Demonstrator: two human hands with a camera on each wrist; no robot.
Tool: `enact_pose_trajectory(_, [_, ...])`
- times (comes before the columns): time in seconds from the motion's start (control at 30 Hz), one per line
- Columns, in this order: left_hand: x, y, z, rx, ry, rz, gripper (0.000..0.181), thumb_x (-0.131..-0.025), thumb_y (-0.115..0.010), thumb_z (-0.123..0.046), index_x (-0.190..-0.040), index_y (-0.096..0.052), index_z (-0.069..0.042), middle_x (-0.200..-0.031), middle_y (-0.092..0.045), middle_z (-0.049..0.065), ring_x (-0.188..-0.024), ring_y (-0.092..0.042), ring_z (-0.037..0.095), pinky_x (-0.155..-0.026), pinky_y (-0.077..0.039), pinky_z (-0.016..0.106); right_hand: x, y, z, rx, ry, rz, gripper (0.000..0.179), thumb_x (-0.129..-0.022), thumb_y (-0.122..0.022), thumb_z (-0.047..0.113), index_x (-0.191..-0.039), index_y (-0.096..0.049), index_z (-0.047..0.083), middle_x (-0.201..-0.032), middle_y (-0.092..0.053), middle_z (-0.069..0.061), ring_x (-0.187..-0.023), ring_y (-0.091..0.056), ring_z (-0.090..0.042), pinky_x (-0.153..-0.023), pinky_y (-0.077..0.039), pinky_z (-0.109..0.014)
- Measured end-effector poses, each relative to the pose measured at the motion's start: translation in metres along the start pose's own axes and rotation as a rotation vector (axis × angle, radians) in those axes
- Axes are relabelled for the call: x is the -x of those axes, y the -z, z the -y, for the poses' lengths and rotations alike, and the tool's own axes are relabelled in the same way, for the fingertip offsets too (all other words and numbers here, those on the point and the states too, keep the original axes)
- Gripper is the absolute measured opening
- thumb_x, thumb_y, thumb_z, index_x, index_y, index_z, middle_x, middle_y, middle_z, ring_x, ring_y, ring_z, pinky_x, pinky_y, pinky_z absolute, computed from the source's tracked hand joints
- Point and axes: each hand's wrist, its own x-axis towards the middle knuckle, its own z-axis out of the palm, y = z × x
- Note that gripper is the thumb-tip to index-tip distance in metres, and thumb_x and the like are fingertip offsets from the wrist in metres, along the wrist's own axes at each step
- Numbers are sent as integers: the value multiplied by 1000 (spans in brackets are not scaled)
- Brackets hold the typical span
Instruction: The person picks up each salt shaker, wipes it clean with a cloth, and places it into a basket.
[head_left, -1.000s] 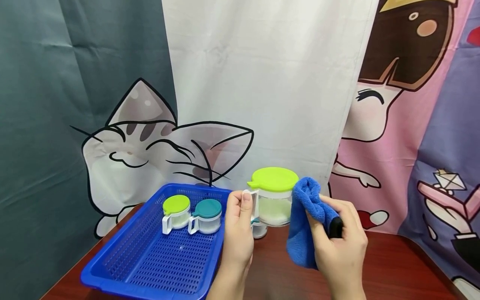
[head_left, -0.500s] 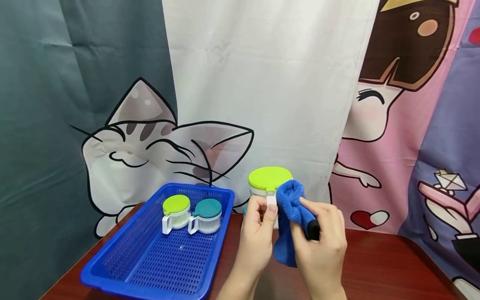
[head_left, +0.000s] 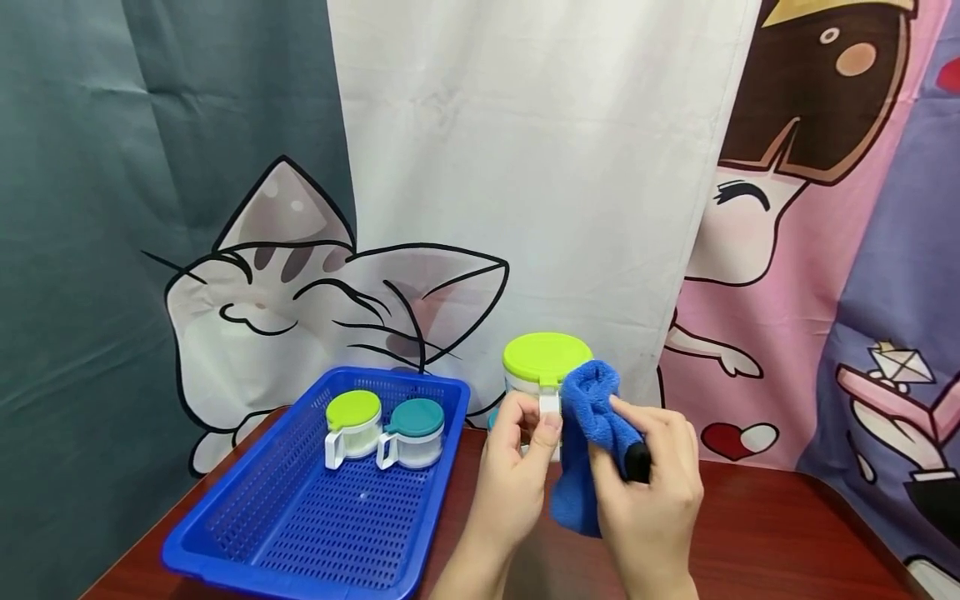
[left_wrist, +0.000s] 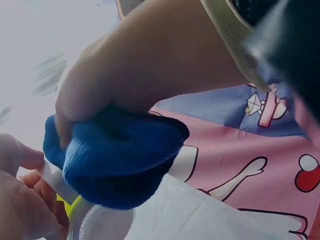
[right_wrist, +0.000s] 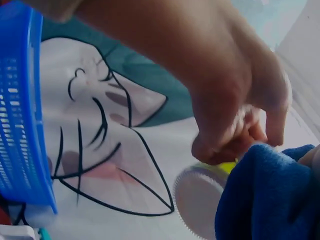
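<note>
In the head view, my left hand (head_left: pixel 513 475) pinches the white handle (head_left: pixel 550 403) of a clear seasoning jar with a lime-green lid (head_left: pixel 546 354), raised above the table. My right hand (head_left: pixel 652 492) grips a bunched blue cloth (head_left: pixel 591 412) against the handle side and covers part of the jar. A small black piece (head_left: pixel 637 462) shows at the cloth between the right fingers. The left wrist view catches the blue cloth (left_wrist: pixel 120 165) beside the round jar base (left_wrist: pixel 107 222). From the right wrist, the jar's ridged base (right_wrist: pixel 197 200) is visible under the left hand.
A blue perforated basket (head_left: pixel 180 546) stands on the left, holding a green-lidded jar (head_left: pixel 354 423) and a teal-lidded jar (head_left: pixel 415 432) at its far end. Another teal-lidded jar (head_left: pixel 492 418) is mostly hidden behind my left hand. The reddish-brown table (head_left: pixel 780 533) meets a printed curtain.
The jar has turned so its handle faces me instead of left. My right hand brought the cloth leftward onto the handle side, then both hands shifted slightly right.
</note>
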Motion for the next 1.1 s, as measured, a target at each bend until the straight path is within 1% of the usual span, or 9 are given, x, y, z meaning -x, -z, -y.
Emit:
enact_pose_trajectory(0.13, [-2, 3, -2, 66, 11, 27, 12, -96, -47, -8, -90, -44, 3, -80, -46, 7, -72, -45, 14, -61, -38, 22, -6, 8, -7, 1, -62, -29, 29, -68, -71, -10, -96, -68, -5, -87, -59, -16, -89, -49, -10, -77, -36, -19])
enact_pose_trajectory(0.23, [-4, 6, -4, 125, 37, 17, 17, -97, -45, -8, -88, -42, 6, -75, -42, 6, -69, -43, 13, -59, -35, 21, -11, 15, -11, 17, -174, -4, 31, -70, -73, -11, -100, -68, -3, -90, -60, -6, -90, -52, -6, -77, -38, -17])
enact_pose_trajectory(0.33, [-7, 11, -5, 193, 62, -6, 24, -98, -44, -11, -83, -40, 8, -71, -38, 4, -66, -39, 12, -56, -31, 20, -15, 21, -14, 27, -301, 34, 31, -74, -73, -7, -104, -68, 1, -94, -62, 3, -88, -56, -6, -77, -41, -15])
enact_pose_trajectory(0.43, [-9, 16, -4, 265, 84, -8, 30, -99, -43, -16, -79, -37, 6, -71, -36, 2, -66, -37, 12, -55, -29, 20, -17, 24, -17, 26, -387, 52, 30, -77, -72, -1, -107, -68, 3, -95, -64, 7, -86, -59, -5, -75, -43, -14])
enact_pose_trajectory(0.5, [-10, 20, -2, 315, 96, 8, 31, -99, -42, -18, -76, -37, 2, -72, -35, 2, -69, -36, 13, -56, -29, 21, -17, 26, -19, 18, -409, 54, 30, -78, -72, 1, -107, -67, 4, -94, -65, 8, -84, -60, -5, -74, -44, -14])
enact_pose_trajectory(0.67, [-12, 30, 1, 420, 102, 58, 27, -98, -45, -22, -74, -42, -10, -72, -35, -1, -72, -36, 13, -60, -29, 22, -19, 28, -24, -35, -418, 63, 28, -79, -70, -2, -107, -66, -1, -92, -66, 6, -80, -61, -7, -71, -46, -14])
enact_pose_trajectory(0.87, [-15, 38, 7, 530, 133, 103, 28, -97, -48, -29, -74, -41, -13, -69, -32, -3, -69, -32, 10, -63, -26, 22, -23, 32, -28, -114, -531, 106, 27, -80, -68, -3, -107, -65, -2, -92, -67, 3, -78, -61, -11, -68, -48, -14])
enact_pose_trajectory(1.0, [-17, 41, 10, 583, 177, 105, 28, -98, -45, -29, -76, -38, -12, -68, -30, -5, -66, -31, 9, -67, -25, 24, -24, 34, -33, -193, -610, 141, 26, -81, -66, -5, -107, -65, -2, -91, -67, 0, -77, -62, -11, -66, -49, -15])
enact_pose_trajectory(1.1, [-18, 42, 10, 598, 221, 69, 31, -98, -44, -29, -75, -34, -12, -66, -29, -4, -65, -31, 9, -66, -26, 23, -23, 35, -36, -281, -660, 174, 26, -81, -65, -6, -107, -64, -1, -92, -67, -1, -76, -62, -12, -64, -50, -17])
